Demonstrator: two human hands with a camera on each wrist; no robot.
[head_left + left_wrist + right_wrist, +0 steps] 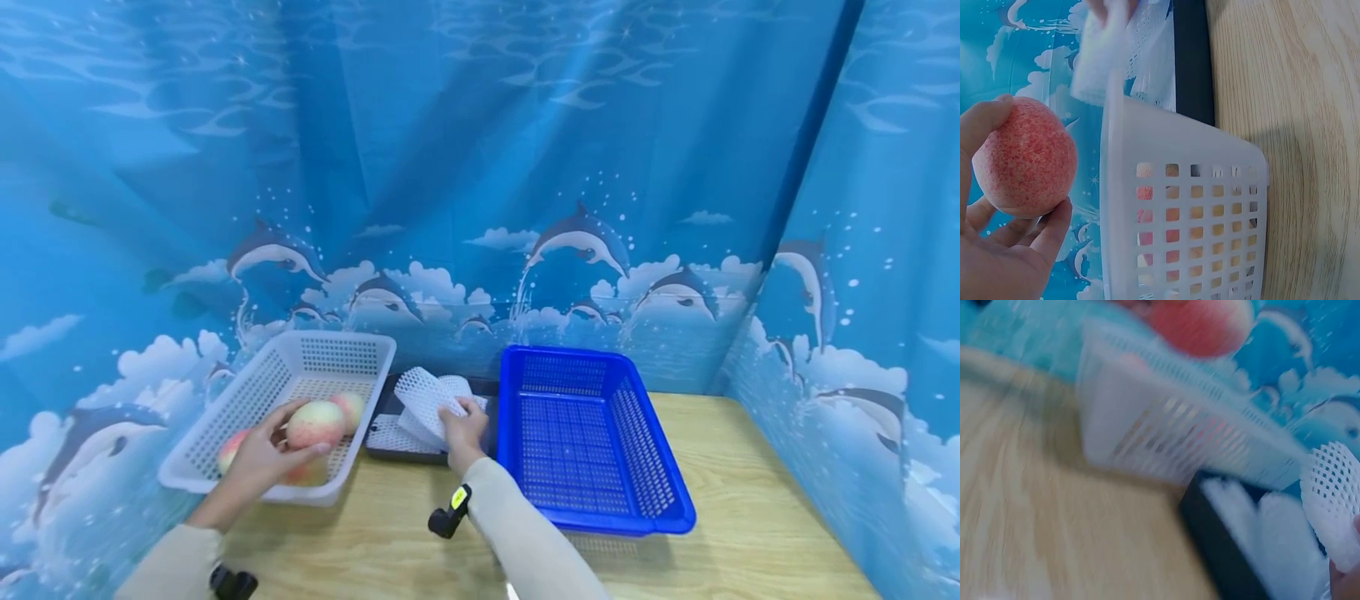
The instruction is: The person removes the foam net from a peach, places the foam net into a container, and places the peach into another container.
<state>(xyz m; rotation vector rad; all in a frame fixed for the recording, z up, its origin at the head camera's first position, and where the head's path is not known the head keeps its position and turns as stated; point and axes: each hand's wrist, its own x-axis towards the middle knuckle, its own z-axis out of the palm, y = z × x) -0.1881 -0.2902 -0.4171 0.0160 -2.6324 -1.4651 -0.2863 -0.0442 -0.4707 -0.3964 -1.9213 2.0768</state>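
My left hand (262, 454) grips a pink and cream peach (316, 425), thumb on one side and fingers round the other, as the left wrist view also shows with the peach (1025, 157) raised beside the basket wall. Several more peaches (348, 410) lie in the white basket (258, 379) beneath. With my right hand (467, 429) I pinch a white foam net sleeve (422, 402) above a black tray (408, 456). Other foam nets (390, 435) lie in that tray. In the right wrist view the held foam net (1334, 494) shows at the right edge; only a bit of the hand appears.
A blue plastic basket (566, 525) stands right of the tray, its mesh floor bare. All containers sit on a light wooden table (390, 542). A blue dolphin-print curtain (465, 192) hangs close behind and at the sides.
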